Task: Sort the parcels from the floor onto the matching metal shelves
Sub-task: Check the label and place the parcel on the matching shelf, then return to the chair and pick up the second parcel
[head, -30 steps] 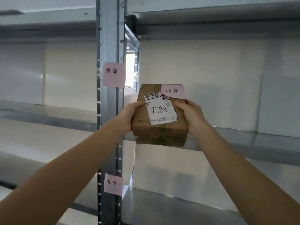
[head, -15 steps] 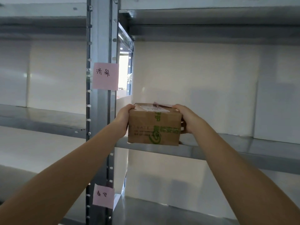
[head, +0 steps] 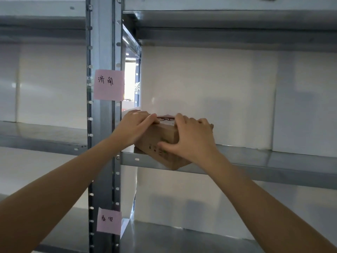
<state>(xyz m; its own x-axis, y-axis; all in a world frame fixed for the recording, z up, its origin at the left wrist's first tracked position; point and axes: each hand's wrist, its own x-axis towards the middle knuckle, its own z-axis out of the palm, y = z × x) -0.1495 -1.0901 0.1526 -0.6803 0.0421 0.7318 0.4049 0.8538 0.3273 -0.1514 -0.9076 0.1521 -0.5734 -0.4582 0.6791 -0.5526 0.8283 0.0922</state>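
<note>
Two hands on one parcel [head: 160,141], at the left front corner of the metal shelf [head: 264,161], just right of the upright post [head: 102,52]. Left hand [head: 135,126] lies flat over the top left edge, right hand [head: 189,137] wraps the near right corner, thumb on the front face. Parcel sits skewed, one corner overhanging the front edge. Suggest: push it straight back until fully supported, square it to the edge, then release. Looks like a small brown cardboard box, dark print on the side, label on top mostly hidden. Pink note [head: 109,85] on the post marks this shelf.
</note>
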